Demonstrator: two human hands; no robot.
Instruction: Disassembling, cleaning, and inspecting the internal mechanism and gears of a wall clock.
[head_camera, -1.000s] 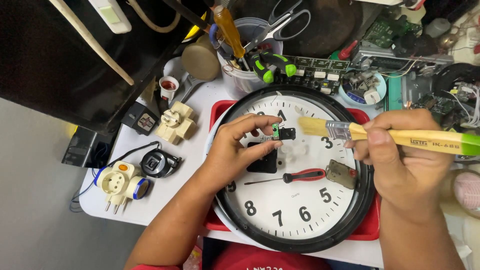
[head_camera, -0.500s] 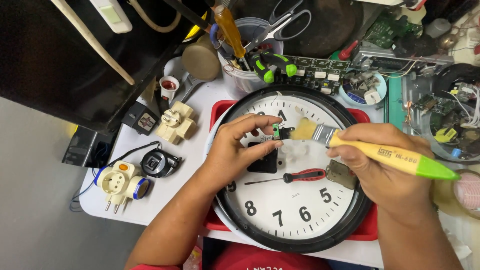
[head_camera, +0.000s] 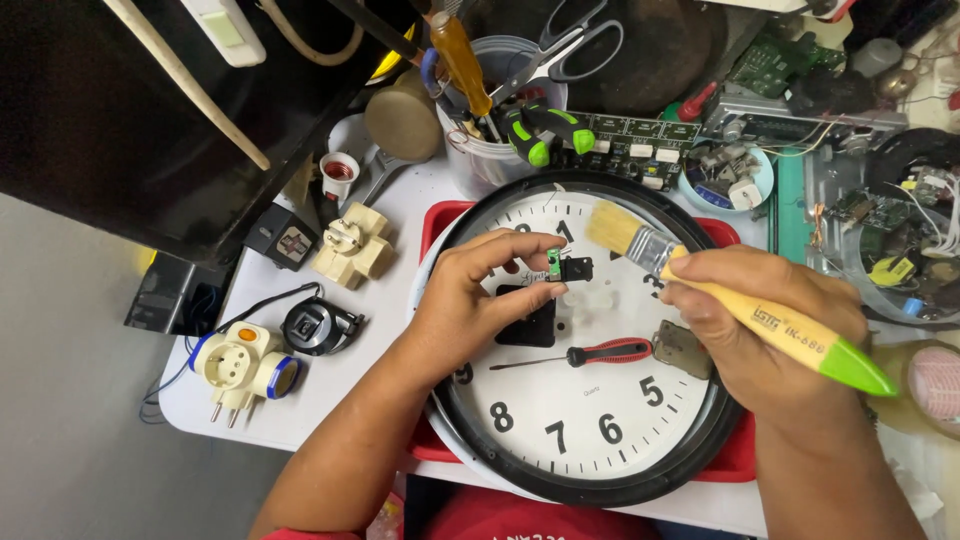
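My left hand (head_camera: 478, 300) pinches a small black clock part with a green circuit piece (head_camera: 566, 267) above the face of a large round wall clock (head_camera: 590, 470). My right hand (head_camera: 770, 325) grips a yellow-handled paintbrush (head_camera: 640, 243) with a green end; its pale bristles point at the small part, just to its right. On the clock face lie a small red-handled screwdriver (head_camera: 600, 353), a black square mechanism housing (head_camera: 528, 322) and a grey flat cover (head_camera: 684, 349). The clock rests on a red tray (head_camera: 442, 218).
A clear tub (head_camera: 500, 150) of scissors, screwdrivers and pliers stands behind the clock. Cream plug adapters (head_camera: 350, 243) (head_camera: 240, 368), a black tape measure (head_camera: 315, 326), circuit boards (head_camera: 640, 140) and a blue bowl of small parts (head_camera: 725, 180) crowd the white table. A dark cabinet fills the upper left.
My right hand has swung the brush handle down to the right and brought the bristles closer to the small part. The left hand stays where it was.
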